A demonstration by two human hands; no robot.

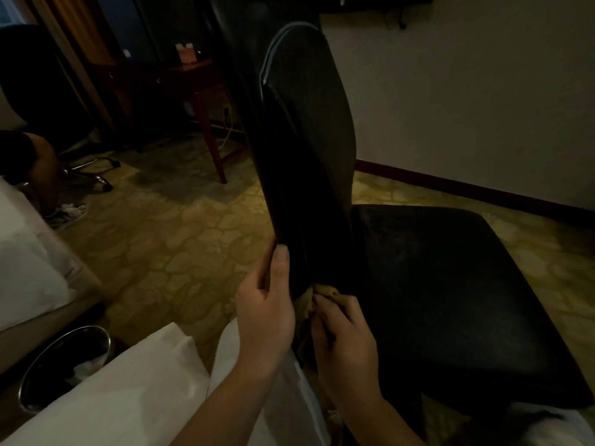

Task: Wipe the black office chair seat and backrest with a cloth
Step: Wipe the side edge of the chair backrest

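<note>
The patterned yellow carpet (180, 239) is being seen across most of the dim room, with a pale wall (467, 101) and a dark red skirting board (467, 188) running behind. White bedding (106, 391) is lying along the lower left edge. The black office chair is standing in the middle, seen side-on: its seat (450, 300) is spreading out to the right, and its backrest (302, 140) is rising upright from the seat's left end, narrow edge toward the camera.

A wooden desk (199, 82) is standing behind the backrest, and a 2nd chair (35, 85) on a chrome wheeled base is sitting at the far left, where another person's leg (45, 169) is partly visible. A round metal bin (64, 368) is placed at the lower left, beside the bedding.

The lower edge of the backrest is being gripped by the left hand (264, 317), with the thumb pressed on the near face and the fingers wrapped around behind. A crumpled tan cloth (317, 299) is being clamped in the curled fingers of the right hand (344, 342) and pressed against the bottom of the backrest, just beside the left hand, where backrest and seat meet.
</note>
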